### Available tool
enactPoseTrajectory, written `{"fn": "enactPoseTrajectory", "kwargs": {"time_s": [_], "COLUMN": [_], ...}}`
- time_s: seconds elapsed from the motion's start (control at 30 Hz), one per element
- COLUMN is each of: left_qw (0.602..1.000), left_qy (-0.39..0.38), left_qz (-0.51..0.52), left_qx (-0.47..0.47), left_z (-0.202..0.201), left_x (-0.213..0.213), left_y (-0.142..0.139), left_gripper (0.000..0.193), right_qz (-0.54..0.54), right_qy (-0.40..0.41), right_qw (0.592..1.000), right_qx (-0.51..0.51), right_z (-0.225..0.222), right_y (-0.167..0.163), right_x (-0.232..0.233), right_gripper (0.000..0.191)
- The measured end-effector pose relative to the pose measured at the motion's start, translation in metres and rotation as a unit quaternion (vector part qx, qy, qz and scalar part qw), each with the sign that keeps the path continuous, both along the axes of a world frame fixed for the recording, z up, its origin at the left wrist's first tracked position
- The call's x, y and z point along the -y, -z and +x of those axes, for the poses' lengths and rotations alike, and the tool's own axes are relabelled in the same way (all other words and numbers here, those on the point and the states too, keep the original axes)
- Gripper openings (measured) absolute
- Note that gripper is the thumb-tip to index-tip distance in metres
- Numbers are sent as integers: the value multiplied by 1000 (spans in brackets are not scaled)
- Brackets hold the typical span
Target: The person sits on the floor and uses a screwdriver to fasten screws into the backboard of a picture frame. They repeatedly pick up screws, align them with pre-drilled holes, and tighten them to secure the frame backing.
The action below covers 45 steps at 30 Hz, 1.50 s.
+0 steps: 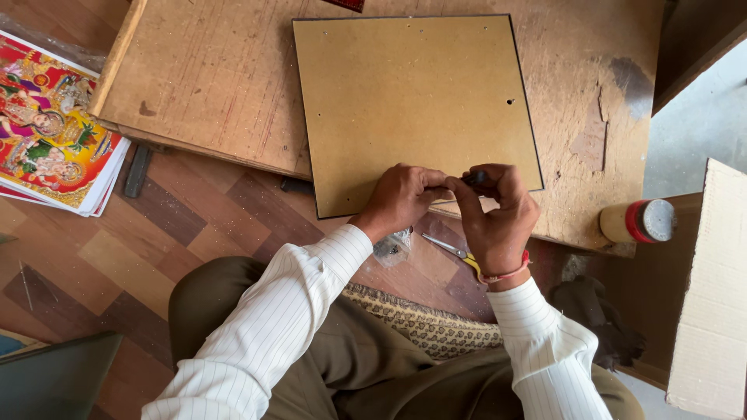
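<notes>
A square hardboard backing panel was laid on a worn wooden board, its near edge overhanging the board's near edge. At that edge, the left hand was pressed fingers-down on the panel, nothing held. The right hand was closed on a small dark tool. Step judged: fastening the panel's near edge. Next move likely calls for steady pressure and exact placement. Pliers lay below, a glue bottle at the board's right corner.
</notes>
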<state>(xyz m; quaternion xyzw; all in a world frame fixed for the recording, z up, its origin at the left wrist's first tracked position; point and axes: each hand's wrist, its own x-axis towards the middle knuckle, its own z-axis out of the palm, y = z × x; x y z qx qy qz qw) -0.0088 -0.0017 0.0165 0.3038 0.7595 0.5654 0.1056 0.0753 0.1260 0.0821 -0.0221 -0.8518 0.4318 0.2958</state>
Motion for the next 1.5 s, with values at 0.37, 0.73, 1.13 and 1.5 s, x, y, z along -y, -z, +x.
{"fn": "enactPoseTrajectory", "kwargs": {"time_s": [0.37,0.73,1.13,1.5], "left_qw": [998,1000,999,1000], "left_qy": [-21,-5,2,-11], "left_qz": [-46,-16,21,7], "left_qx": [-39,-2,29,-4], "left_z": [0,-1,-5,-2], "left_x": [-3,-2,-1,-2], "left_y": [10,9,13,13], "left_gripper": [17,21,22,21], "right_qz": [-28,34,88,54], "right_qy": [36,-22,-45,-56], "right_qw": [999,999,995,997], "right_qx": [27,-2,1,-15], "right_z": [2,4,4,0], "right_y": [4,-9,-6,-2], "right_x": [-6,0,-5,-8], "right_gripper": [24,19,32,26]}}
